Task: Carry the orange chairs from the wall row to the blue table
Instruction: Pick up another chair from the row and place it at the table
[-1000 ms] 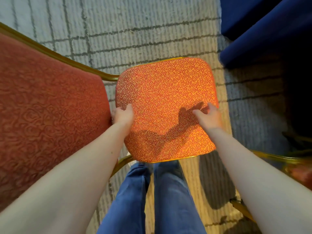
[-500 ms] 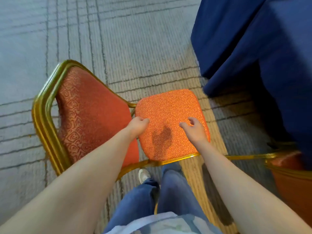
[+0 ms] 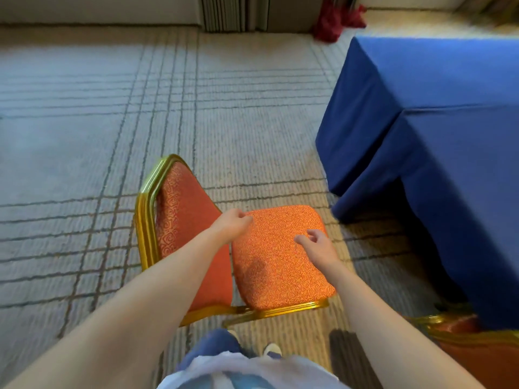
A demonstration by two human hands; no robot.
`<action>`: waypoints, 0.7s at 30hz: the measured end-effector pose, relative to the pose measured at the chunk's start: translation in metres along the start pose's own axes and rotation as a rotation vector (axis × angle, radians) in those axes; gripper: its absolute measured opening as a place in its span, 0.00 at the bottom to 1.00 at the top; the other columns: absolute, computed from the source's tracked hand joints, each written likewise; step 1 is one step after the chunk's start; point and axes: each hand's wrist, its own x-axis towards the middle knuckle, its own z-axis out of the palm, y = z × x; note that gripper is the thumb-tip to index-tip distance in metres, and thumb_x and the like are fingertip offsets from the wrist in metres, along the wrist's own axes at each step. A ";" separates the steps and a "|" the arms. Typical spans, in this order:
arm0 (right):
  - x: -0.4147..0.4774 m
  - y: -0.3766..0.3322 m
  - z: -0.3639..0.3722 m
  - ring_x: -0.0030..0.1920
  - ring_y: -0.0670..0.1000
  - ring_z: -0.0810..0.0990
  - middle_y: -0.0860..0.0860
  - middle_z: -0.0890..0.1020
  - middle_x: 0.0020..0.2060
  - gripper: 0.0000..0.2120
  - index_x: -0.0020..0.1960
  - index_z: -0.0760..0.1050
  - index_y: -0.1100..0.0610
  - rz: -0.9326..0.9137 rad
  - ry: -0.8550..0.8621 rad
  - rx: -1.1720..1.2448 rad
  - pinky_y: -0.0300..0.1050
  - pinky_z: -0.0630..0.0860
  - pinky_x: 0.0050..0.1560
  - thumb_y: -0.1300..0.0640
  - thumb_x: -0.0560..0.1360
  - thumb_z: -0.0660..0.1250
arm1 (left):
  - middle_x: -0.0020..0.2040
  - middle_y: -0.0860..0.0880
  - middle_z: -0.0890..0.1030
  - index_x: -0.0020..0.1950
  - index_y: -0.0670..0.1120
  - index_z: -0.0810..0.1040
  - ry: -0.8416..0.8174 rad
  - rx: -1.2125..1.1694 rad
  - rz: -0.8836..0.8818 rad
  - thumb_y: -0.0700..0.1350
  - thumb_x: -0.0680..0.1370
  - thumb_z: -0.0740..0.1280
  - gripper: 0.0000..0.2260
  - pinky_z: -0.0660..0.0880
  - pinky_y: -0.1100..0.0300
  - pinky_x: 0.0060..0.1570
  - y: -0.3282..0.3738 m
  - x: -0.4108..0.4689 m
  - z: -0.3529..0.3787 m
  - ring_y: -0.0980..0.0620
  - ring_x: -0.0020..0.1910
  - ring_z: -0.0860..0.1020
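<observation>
Orange chair [image 3: 280,265] (gold frame), upright beside blue table [image 3: 438,113]

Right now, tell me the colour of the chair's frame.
Gold: the metal frame around the orange chair, clearest in the head view.

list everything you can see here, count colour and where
orange chair: 1, orange patterned seat and back, gold frame, on the carpet at centre, seat toward the table
second chair: 1, orange with gold frame, only partly in view at the lower right edge beside the table
blue table: 1, covered to the floor in blue cloth, right side
carpet: 1, grey with darker grid lines, covers the floor
red fabric: 1 bundle, red, on the floor at the top, beyond the table; what it is cannot be told
left hand: 1, loosely curled, at the seat's back corner
right hand: 1, open, over the seat
legs: blue jeans, light shoes, bottom centre
</observation>
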 end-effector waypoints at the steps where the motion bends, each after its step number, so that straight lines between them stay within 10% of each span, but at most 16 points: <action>1: -0.002 -0.004 0.000 0.64 0.56 0.74 0.57 0.72 0.69 0.28 0.73 0.67 0.58 -0.014 -0.004 -0.009 0.48 0.69 0.61 0.50 0.76 0.69 | 0.38 0.46 0.80 0.41 0.45 0.77 0.007 0.020 0.016 0.49 0.80 0.60 0.12 0.72 0.59 0.42 0.002 -0.003 -0.005 0.48 0.40 0.78; 21: -0.042 -0.060 0.166 0.58 0.55 0.75 0.56 0.72 0.69 0.28 0.73 0.67 0.58 0.218 0.339 0.298 0.47 0.70 0.52 0.48 0.77 0.67 | 0.59 0.46 0.80 0.62 0.45 0.77 -0.237 0.620 0.460 0.54 0.80 0.60 0.18 0.74 0.53 0.58 -0.037 0.065 -0.156 0.47 0.57 0.78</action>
